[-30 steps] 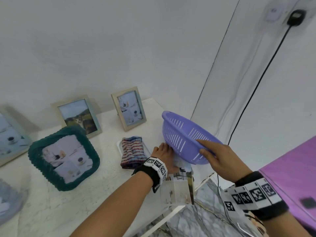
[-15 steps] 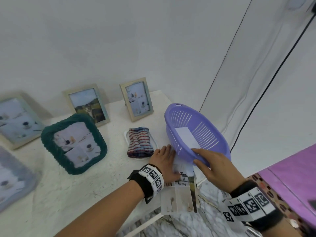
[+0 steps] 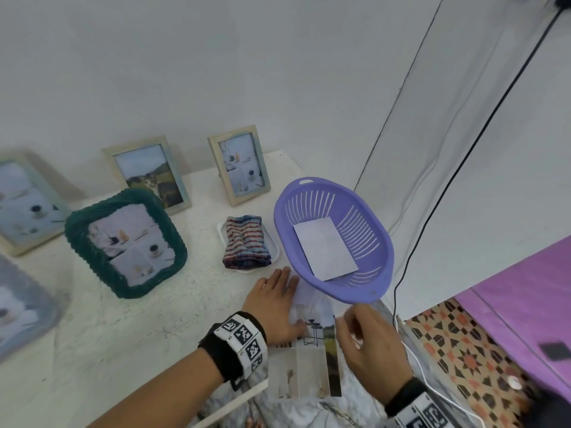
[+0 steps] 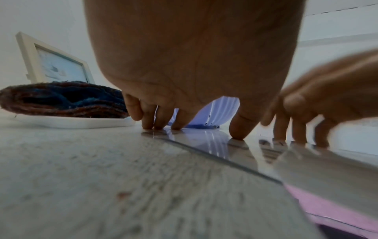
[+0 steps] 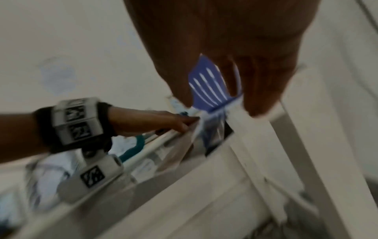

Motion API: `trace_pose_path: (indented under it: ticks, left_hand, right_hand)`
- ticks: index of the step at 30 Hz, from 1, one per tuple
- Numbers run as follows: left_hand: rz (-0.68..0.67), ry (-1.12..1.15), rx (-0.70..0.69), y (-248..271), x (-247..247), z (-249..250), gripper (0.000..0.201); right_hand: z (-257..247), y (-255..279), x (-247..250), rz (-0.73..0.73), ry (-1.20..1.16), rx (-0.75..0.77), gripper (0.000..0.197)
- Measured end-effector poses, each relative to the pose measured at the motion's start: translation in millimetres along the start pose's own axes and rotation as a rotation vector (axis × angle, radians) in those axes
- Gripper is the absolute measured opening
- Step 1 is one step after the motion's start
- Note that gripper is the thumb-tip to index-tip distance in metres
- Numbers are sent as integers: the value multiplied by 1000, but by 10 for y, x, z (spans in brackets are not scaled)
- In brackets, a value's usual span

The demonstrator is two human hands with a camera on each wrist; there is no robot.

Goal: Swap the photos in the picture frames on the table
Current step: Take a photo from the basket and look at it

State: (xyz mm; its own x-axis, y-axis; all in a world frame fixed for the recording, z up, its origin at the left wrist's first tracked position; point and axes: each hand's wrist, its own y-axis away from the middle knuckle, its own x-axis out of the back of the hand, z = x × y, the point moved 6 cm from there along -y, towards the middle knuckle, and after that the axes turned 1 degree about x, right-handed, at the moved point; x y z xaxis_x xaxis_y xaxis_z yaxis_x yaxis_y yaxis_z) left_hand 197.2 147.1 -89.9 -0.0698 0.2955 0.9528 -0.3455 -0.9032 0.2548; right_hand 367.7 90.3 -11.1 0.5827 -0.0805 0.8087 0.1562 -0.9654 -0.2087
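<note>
A loose stack of photos (image 3: 312,359) lies at the table's near right corner and overhangs the edge. My left hand (image 3: 275,301) presses flat on its far end with straight fingers (image 4: 147,119). My right hand (image 3: 367,338) has come down on the stack's right side, its fingertips (image 4: 296,134) touching the glossy top photo. Just behind both hands a purple slotted basket (image 3: 333,239) sits with one white photo back (image 3: 324,245) inside. Further back stand a green ribbed frame (image 3: 126,242), a wooden frame with a landscape (image 3: 148,174) and a wooden frame with cups (image 3: 239,163).
A striped folded cloth (image 3: 247,242) lies on a small white tray (image 3: 221,233) left of the basket. Two more frames stand at the far left (image 3: 24,205) and near left (image 3: 18,304). A black cable (image 3: 463,168) hangs down the right wall. Past the table edge are a patterned floor (image 3: 463,344) and a purple surface (image 3: 525,304).
My right hand lowered the purple basket onto the table corner, let go of it and moved down onto the photo stack. My left hand stayed pressed on the photos.
</note>
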Motion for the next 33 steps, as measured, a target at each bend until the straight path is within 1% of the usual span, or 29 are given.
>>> trace_pose_path:
  ticks: [1,2,3,4,5,7,8,9,11,14,17,19,20,21,23,24,25,26,27,28,29,31,32,33]
  left_hand:
    - [-11,-1,0,13,-3,4,95]
    - [-22,-2,0,26,-6,9,96]
    - [-29,-4,4,35,-5,11,97]
    - [-36,-8,9,45,-4,13,97]
    - [-45,-10,13,57,-1,19,96]
    - [-59,-15,23,87,5,36,93]
    - [-63,-22,31,103,11,44,91]
    - [-64,-28,39,120,18,53,90]
    - [-51,-31,52,168,39,72,87]
    - [-36,-23,60,298,41,65,82]
    - [-40,65,77,497,85,-30,78]
    - [-61,240,124,660,133,-192,78]
    - [-44,362,160,754,170,-295,79]
    - [1,488,205,851,198,-417,82]
    - [165,760,304,1078,277,-652,90]
    - [240,923,370,1204,308,-762,90]
    - [290,1120,428,1316,327,-838,81]
    - [316,1334,446,1393,332,-870,65]
    - [323,1507,431,1438,337,-875,46]
    - [352,1585,399,1477,381,-883,34]
    - [429,1583,360,1515,450,-914,28]
    - [592,1537,263,1591,615,-969,30]
    - [646,1505,207,1618,691,-984,30]
    - [687,1466,160,1639,750,-1002,30]
  right_hand:
    - [145,102,-113,-72,-11,-158,20]
    - [318,201,-258,-165,-17,-314,26]
    - [444,268,-381,-253,-47,-442,39]
    - [544,313,-512,-318,-130,-546,48]
    - [590,341,-628,-352,-281,-644,52]
    - [577,371,-830,-340,-666,-787,52]
    - [540,377,-900,-316,-827,-825,47]
    - [502,382,-938,-285,-925,-844,41]
    - [415,399,-963,-258,-1016,-872,31]
    - [341,438,-971,-257,-1093,-893,30]
    - [217,486,-954,-311,-1139,-864,33]
    - [87,490,-947,-363,-1168,-811,36]
    - [-4,473,-936,-385,-1187,-778,37]
    - [-97,445,-927,-397,-1205,-746,37]
    - [-304,358,-910,-399,-1233,-683,34]
    - [-418,307,-903,-397,-1245,-646,32]
    - [-532,251,-901,-396,-1256,-601,30]
    - [-639,192,-900,-393,-1261,-550,28]
    - [-745,133,-898,-386,-1254,-496,26]
    - [-842,70,-898,-368,-1218,-436,24]
    - [-927,3,-896,-332,-1145,-358,21]
    - [-1081,-122,-894,-234,-889,-149,16]
    - [-1141,-163,-901,-180,-757,-71,14]
    - [-1186,-191,-907,-123,-665,-25,12]
